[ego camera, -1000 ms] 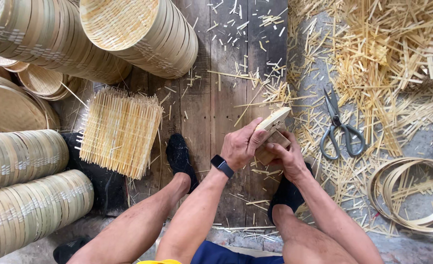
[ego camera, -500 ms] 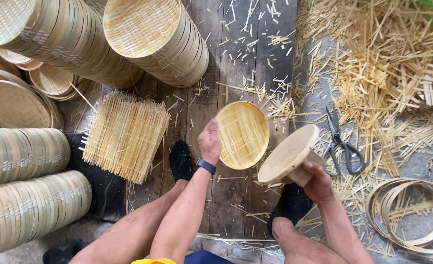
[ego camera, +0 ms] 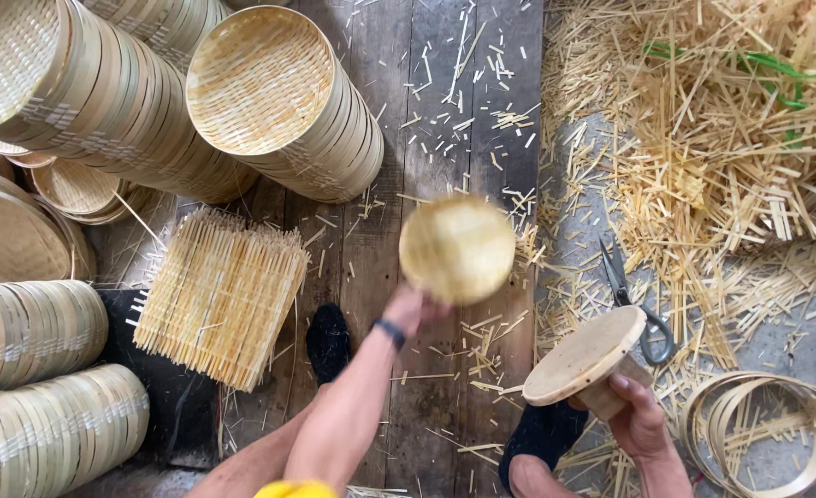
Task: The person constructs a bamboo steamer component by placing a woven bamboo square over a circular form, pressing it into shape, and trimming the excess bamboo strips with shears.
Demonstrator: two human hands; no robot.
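At the far left, rows of finished bamboo steamer trays [ego camera: 30, 323] lie stacked on their sides, with two more long stacks [ego camera: 283, 106] leaning in from the upper left, their woven bottoms facing the camera; below them a square mat of bamboo slats [ego camera: 219, 295] rests flat on the dark plank floor [ego camera: 408, 120], its slats running from upper left to lower right, and it lies just left of a foot in a black sock [ego camera: 330, 341]; the left hand [ego camera: 410, 309] is stretched out over the planks with its fingers closed on the lower rim of a small round woven tray [ego camera: 457, 249], which is motion-blurred, held above the floor near the middle of the view with its flat face turned up towards the camera; loose slat offcuts are scattered on the boards beneath and around it; to the right, the right hand [ego camera: 638, 424] grips from below a round wooden form [ego camera: 585, 355], a pale disc on a short block, tilted so its flat top faces up and to the left; a pair of scissors [ego camera: 631, 300] lies just behind it on the ground, blades pointing up the view, partly hidden by the disc; further right a deep heap of bamboo strips [ego camera: 731, 138] covers the ground, and at the lower right a bundle of thin bamboo hoops [ego camera: 758, 433] lies flat.
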